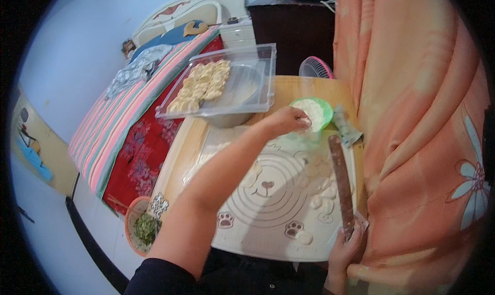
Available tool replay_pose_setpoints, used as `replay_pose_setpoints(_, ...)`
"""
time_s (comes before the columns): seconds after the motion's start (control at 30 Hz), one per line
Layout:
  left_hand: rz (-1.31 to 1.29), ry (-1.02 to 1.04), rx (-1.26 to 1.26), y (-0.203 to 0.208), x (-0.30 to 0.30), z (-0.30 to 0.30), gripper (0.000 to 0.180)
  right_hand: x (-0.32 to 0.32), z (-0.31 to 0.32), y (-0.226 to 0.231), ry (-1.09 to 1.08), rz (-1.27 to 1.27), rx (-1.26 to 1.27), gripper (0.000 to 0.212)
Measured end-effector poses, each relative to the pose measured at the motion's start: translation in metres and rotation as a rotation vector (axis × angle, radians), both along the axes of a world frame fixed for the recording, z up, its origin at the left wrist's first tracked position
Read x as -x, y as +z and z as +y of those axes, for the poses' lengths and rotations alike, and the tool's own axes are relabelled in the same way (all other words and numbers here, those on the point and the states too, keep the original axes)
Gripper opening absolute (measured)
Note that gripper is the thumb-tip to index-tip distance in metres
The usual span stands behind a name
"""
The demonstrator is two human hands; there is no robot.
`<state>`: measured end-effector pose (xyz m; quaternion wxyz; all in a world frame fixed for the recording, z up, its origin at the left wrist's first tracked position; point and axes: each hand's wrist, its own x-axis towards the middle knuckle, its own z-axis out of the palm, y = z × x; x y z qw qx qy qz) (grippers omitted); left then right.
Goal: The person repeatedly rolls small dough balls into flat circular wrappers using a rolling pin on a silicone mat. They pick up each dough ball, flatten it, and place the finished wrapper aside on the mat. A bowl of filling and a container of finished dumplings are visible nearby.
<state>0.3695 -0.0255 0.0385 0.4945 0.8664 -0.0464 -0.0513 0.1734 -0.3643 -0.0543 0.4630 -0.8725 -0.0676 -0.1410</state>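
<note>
My left hand (294, 121) reaches across to the near left edge of a green bowl (328, 111) of white flour (311, 109). Its fingers are bunched together, with white flour at the tips. At the front right corner of the table, my right hand (349, 246) is closed round the lower end of a brown rolling pin (340, 176), which points away from me. Left of the pin, several small dough pieces (327, 192) lie on a pale kneading mat (242, 238) printed with a bear face. A single dough round (304, 237) rests near the front edge.
At the back left, a clear plastic tray (265, 91) of shaped dumplings (203, 83) sits over a metal basin (229, 121). A bowl of chopped green filling (147, 228) stands left of the table. An orange curtain (412, 140) hangs close along the right side.
</note>
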Motion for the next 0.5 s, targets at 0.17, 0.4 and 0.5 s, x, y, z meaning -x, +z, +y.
replay_pose_setpoints(0.17,0.183,-0.166,-0.287,0.019,0.165,0.022,0.025,-0.004,0.002,0.0,-0.01,-0.003,-0.004,0.044)
replay_pose_setpoints(0.4,-0.121,0.16,-0.575,-0.083,0.344,0.052,0.063,-0.007,0.0,-0.003,-0.008,-0.032,-0.005,0.042)
replay_pose_setpoints(0.5,-0.213,0.276,-0.695,-0.103,0.333,-0.013,0.075,-0.009,0.0,-0.006,-0.002,-0.072,0.026,0.041)
